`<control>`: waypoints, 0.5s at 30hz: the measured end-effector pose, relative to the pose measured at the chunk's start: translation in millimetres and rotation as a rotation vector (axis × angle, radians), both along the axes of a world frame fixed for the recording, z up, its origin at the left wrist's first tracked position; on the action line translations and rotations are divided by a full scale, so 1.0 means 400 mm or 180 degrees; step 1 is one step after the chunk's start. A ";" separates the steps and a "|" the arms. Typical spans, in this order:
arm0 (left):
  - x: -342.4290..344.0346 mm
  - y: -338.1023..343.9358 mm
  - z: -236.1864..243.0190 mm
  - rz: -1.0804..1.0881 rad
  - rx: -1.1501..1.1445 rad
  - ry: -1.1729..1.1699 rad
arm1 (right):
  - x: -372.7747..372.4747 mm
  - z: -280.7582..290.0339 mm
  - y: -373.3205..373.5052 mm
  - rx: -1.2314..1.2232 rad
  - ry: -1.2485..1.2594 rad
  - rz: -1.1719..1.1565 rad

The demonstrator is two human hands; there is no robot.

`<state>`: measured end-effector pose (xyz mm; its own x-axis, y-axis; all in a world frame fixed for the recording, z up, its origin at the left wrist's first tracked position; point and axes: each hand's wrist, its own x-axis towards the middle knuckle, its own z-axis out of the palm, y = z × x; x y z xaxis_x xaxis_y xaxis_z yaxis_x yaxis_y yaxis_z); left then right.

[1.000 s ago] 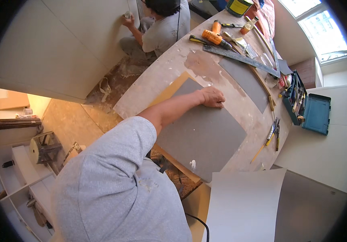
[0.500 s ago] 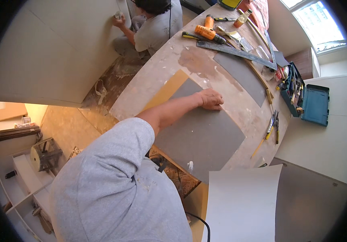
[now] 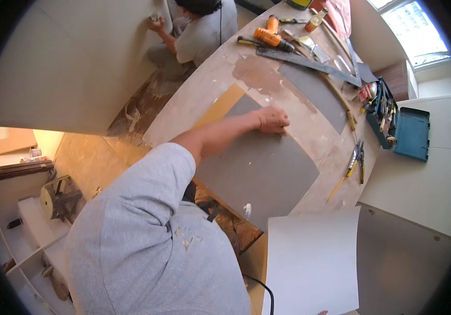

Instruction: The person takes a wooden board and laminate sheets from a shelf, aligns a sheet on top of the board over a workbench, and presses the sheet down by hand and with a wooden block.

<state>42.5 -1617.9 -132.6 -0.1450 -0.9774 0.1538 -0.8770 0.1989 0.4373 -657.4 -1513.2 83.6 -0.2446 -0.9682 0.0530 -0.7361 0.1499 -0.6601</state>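
Observation:
My left hand (image 3: pixel 273 120) is closed, fingers curled down at the far edge of a grey sheet (image 3: pixel 259 168) lying on the worktable. Whatever is in its fingers, if anything, is hidden. A small white blob (image 3: pixel 247 210) marks the sheet's near part, and a yellowish-tan board edge (image 3: pixel 225 103) shows beyond its left side. Of my right hand (image 3: pixel 322 313) only a fingertip shows, over the lower edge of a white sheet (image 3: pixel 312 262). It grips that sheet, which stands tilted beside the table's near corner.
On the table (image 3: pixel 212 73) are an orange drill (image 3: pixel 272 38), a metal square (image 3: pixel 309 66), another grey sheet (image 3: pixel 314 94), a bottle (image 3: pixel 315 20) and pliers (image 3: pixel 362 161). A teal toolbox (image 3: pixel 411 134) lies open at right. A co-worker (image 3: pixel 204 34) crouches by a panel, far left.
The white sheet has shifted slightly left and changed its tilt, so its lower edge and my right fingertip now show. My left hand has moved a little away from me.

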 end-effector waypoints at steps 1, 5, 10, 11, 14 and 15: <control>0.016 0.009 -0.003 0.0060 -0.0325 0.0084 | -0.004 0.002 -0.007 0.0010 0.0014 0.0052; 0.100 0.116 0.121 0.0764 -0.1176 0.0474 | -0.049 0.031 -0.011 0.0027 0.0157 0.0226; 0.171 0.498 0.226 0.1193 -0.0670 0.0826 | -0.066 0.058 -0.107 -0.0021 0.0270 0.0629; 0.164 0.577 0.219 0.1293 -0.0397 0.0908 | -0.069 0.054 -0.136 -0.0037 0.0288 0.0740; 0.064 0.737 0.179 0.1649 -0.0199 0.0797 | -0.139 0.071 -0.226 -0.0237 0.0468 0.1533; 0.020 0.767 0.154 0.1686 -0.0226 0.0949 | -0.146 0.079 -0.260 -0.0444 0.0762 0.2221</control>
